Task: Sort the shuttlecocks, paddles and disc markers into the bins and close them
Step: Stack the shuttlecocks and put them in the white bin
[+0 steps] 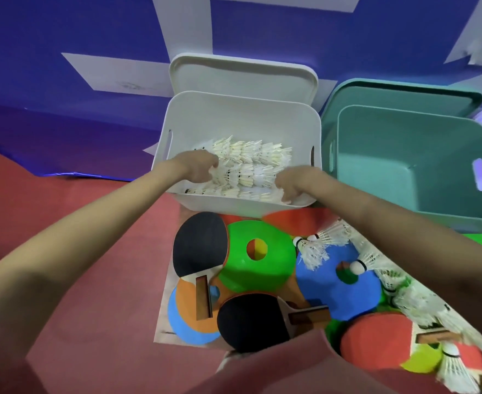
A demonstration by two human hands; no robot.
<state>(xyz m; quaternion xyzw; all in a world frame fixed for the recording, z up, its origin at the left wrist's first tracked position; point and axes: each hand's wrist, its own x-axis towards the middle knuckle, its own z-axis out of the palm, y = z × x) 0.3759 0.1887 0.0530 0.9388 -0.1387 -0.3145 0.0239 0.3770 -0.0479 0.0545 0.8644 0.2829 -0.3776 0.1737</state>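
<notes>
Head view: both hands reach into the white bin (242, 115), likely settling shuttlecocks (251, 166) in rows so more fit. Left hand (198, 169) curls onto one; whether it grips, I cannot tell. Right hand (291, 184) likewise unclear. Teal bin (416, 155) stands open beside it. Paddles (200, 245), discs (257, 251) and loose shuttlecocks wait below

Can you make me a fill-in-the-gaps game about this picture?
1. Both hands reach into the ___ bin.
2. The teal bin holds ___.
3. The white bin is full of ___.
4. The green disc has a ___ in its middle.

Missing words: white; nothing; shuttlecocks; hole
</notes>
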